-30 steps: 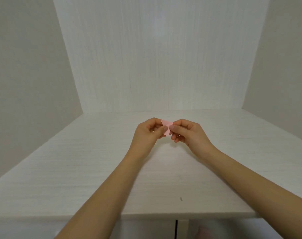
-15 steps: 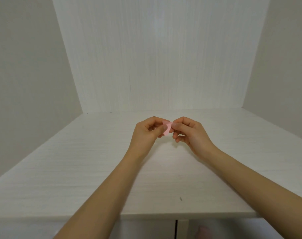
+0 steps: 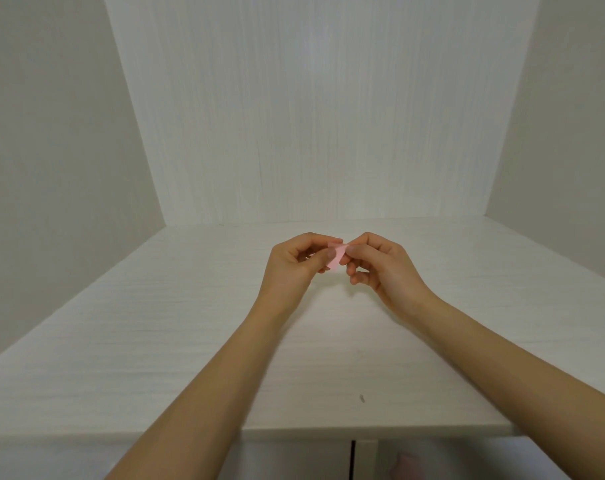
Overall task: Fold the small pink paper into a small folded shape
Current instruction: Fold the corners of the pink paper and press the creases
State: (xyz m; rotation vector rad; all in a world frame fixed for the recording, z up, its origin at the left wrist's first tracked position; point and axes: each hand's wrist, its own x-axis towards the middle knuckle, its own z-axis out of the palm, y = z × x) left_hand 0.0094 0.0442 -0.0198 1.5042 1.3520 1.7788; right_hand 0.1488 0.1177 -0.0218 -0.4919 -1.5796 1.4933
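Observation:
A small pink paper (image 3: 337,257) is held in the air above the white table (image 3: 155,323), between my two hands. My left hand (image 3: 296,263) pinches its left side with thumb and curled fingers. My right hand (image 3: 380,265) pinches its right edge, thumb in front and forefinger behind. Only a small folded piece of the paper shows between the fingertips; the rest is hidden by my fingers.
The white table sits in a corner formed by a white panelled back wall (image 3: 311,116) and plain side walls. A small dark speck (image 3: 362,398) lies near the table's front edge. Below the front edge a cabinet gap (image 3: 353,459) shows.
Both hands have shifted slightly and reworked their pinch. The pink paper looks narrower and more upright between the fingertips than a second ago.

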